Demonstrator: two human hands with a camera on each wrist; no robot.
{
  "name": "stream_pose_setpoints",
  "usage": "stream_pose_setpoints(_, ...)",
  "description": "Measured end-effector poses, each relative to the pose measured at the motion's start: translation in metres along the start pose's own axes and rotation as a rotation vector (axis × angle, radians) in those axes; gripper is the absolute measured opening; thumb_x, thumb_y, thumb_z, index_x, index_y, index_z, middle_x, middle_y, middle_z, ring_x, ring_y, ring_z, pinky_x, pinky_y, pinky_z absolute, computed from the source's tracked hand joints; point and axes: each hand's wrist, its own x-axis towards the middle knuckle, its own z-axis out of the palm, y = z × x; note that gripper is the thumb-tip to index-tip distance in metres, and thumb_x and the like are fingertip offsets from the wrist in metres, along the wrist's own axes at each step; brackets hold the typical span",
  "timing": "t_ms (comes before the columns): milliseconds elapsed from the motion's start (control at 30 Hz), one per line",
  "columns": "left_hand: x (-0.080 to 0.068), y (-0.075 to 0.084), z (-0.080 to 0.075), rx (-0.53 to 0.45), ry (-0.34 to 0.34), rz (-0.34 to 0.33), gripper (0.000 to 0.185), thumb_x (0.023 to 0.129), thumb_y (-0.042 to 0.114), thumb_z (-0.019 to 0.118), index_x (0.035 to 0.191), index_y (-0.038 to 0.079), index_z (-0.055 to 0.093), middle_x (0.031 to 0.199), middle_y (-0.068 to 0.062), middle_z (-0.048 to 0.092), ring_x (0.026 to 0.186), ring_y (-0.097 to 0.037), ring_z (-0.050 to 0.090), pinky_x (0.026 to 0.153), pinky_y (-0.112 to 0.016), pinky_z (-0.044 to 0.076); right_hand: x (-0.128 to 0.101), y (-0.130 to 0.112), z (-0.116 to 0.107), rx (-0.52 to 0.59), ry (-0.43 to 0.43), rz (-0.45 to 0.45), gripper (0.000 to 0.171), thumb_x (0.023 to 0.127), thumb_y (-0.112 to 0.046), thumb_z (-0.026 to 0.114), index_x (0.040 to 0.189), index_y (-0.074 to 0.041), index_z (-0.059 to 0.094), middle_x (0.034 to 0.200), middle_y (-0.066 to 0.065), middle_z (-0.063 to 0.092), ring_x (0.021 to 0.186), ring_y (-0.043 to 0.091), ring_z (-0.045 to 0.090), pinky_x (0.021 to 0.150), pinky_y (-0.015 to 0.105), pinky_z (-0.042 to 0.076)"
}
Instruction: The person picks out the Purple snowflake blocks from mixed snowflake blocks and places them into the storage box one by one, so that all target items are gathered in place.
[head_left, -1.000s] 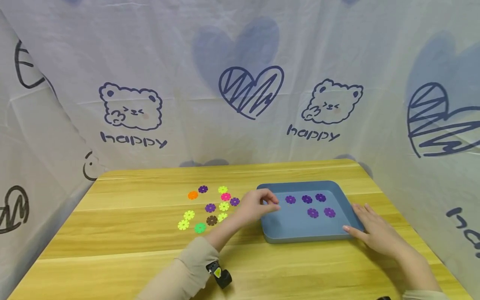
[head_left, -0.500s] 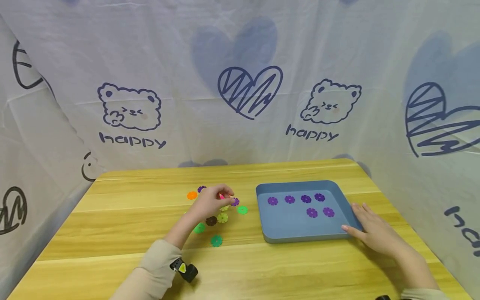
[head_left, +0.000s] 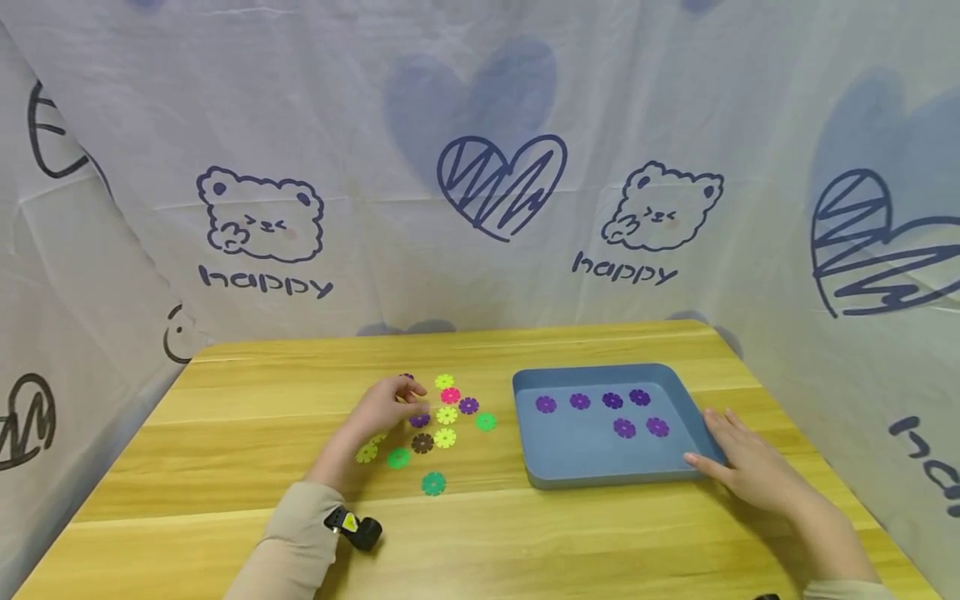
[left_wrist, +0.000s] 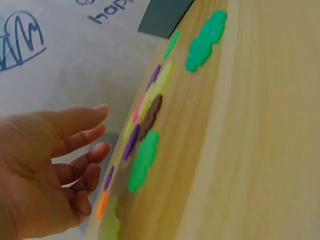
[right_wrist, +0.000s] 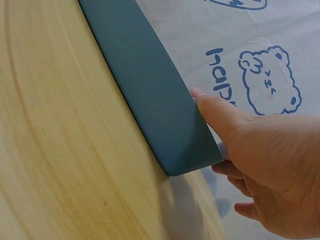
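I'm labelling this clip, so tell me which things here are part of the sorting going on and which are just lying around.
In the job:
- left hand over the loose pieces
- purple flower pieces on the table
- blue tray with six purple pieces
- right hand resting against the tray's corner

Lying about:
- yellow, green, pink and brown pieces
- printed cloth backdrop

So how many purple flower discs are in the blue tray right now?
6. In the blue tray, four discs sit in a back row, and two nearer the front. None looks hidden; more purple ones lie outside on the table.
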Motion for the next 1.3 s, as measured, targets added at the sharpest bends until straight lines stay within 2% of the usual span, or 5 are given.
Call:
stream_pose_setpoints(233,0.0,-0.014,-0.002,0.032,-0.068,-0.013,0.033,0.083,0.016,0.075,0.113,0.004,0.066,0.105,-0.011,0.065,0.099,-0.023,0.06,0.09,-0.039,0.051,0.0,-0.001,0.001,0.003,0.001,0.003,0.087,0.094,-0.049,0.058,0.148,0.011,0.025,0.152,0.034,0.027,0.142,0.055,0.017,0.106,0.072,0.021)
stream_pose_setpoints(433,0.0,-0.017,0.001,0.077,-0.063,-0.016,0.032,0.08,0.012,0.077,0.109,0.005,0.068,0.104,-0.01,0.065,0.098,-0.022,0.059,0.093,-0.042,0.049,-0.001,0.0,0.002,0.006,-0.002,0.005,0.087,0.094,-0.05,0.057,0.148,0.011,0.025,0.152,0.035,0.027,0.142,0.055,0.017,0.106,0.072,0.02)
stream_pose_setpoints(800,0.001,-0.014,0.001,0.067,-0.027,-0.055,0.027,0.077,0.008,0.078,0.1,0.002,0.065,0.093,-0.008,0.064,0.087,-0.018,0.057,0.083,-0.033,0.05,0.0,-0.001,0.0,0.017,-0.024,0.028,0.09,0.094,-0.053,0.055,0.15,0.009,0.022,0.154,0.033,0.025,0.142,0.055,0.015,0.105,0.074,0.018)
stream_pose_setpoints(1000,0.001,-0.015,0.001,0.007,-0.04,-0.036,0.024,0.079,0.004,0.077,0.097,0.004,0.061,0.087,-0.007,0.062,0.079,-0.017,0.056,0.068,-0.026,0.046,-0.001,-0.001,0.001,0.011,-0.021,0.028,0.089,0.094,-0.052,0.055,0.149,0.009,0.022,0.153,0.033,0.025,0.142,0.055,0.015,0.105,0.074,0.018)
stream_pose_setpoints(1300,-0.001,-0.01,-0.003,-0.067,-0.081,0.011,0.015,0.086,0.004,0.07,0.1,0.002,0.066,0.084,-0.008,0.064,0.072,-0.015,0.056,0.06,-0.025,0.048,0.0,-0.001,0.0,0.016,-0.022,0.031,0.09,0.094,-0.053,0.055,0.15,0.009,0.022,0.154,0.033,0.025,0.143,0.054,0.015,0.106,0.074,0.017)
